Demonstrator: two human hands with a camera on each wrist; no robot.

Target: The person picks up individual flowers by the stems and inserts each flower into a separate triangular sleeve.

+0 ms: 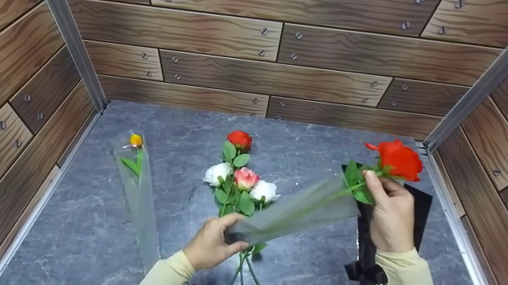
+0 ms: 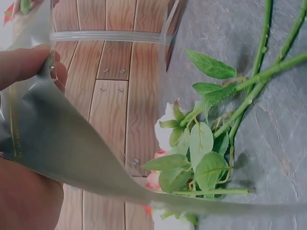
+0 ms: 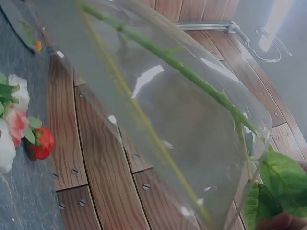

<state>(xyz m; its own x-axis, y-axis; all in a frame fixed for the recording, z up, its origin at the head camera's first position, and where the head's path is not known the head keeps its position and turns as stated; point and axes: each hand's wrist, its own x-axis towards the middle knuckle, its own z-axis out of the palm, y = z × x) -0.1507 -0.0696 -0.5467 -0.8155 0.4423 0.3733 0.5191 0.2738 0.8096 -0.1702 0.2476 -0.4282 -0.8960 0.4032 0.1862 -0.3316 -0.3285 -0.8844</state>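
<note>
In the head view my right hand (image 1: 393,215) pinches the stem of a large red rose (image 1: 396,159) just under its bloom and leaves. The rose's long green stem (image 3: 182,69) runs down inside a clear, tapered flower sleeve (image 1: 307,209). Thumb and fingers of my left hand (image 1: 212,243) grip the narrow lower end of that sleeve, near the middle of the table. A yellow printed stripe (image 3: 139,115) edges the sleeve in the right wrist view. Below the sleeve lie several loose roses, with a red bloom (image 1: 239,139) farthest back and their crossed stems (image 1: 240,283) toward me.
To the left lies another clear sleeve (image 1: 141,211) holding a yellow-orange flower (image 1: 135,140). A black wrap (image 1: 420,209) lies partly under my right arm. Plank-patterned walls (image 1: 210,33) enclose the grey marbled table (image 1: 76,231) at the back and sides.
</note>
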